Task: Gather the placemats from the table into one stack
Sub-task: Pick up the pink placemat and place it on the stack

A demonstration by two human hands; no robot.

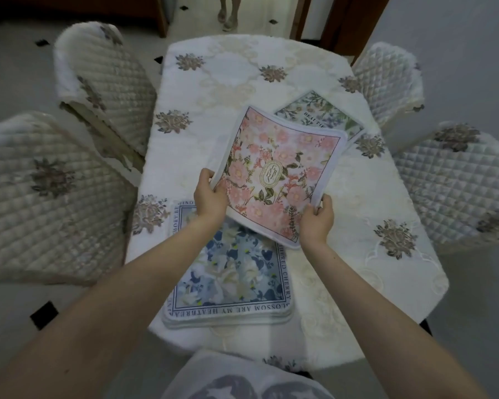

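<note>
Both hands, left hand (pixel 209 194) and right hand (pixel 319 216), pinching pink placemat (pixel 280 174) above blue stack (pixel 231 272); mat sagging, risking skewed landing.

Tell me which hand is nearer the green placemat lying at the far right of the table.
Right. The right hand grips the pink placemat at its near right corner, below the green placemat. The left hand holds the pink mat's left edge, farther away.

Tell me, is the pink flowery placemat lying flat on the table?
No, both the left hand and the right hand hold the pink floral placemat lifted and bent above the blue floral stack.
</note>
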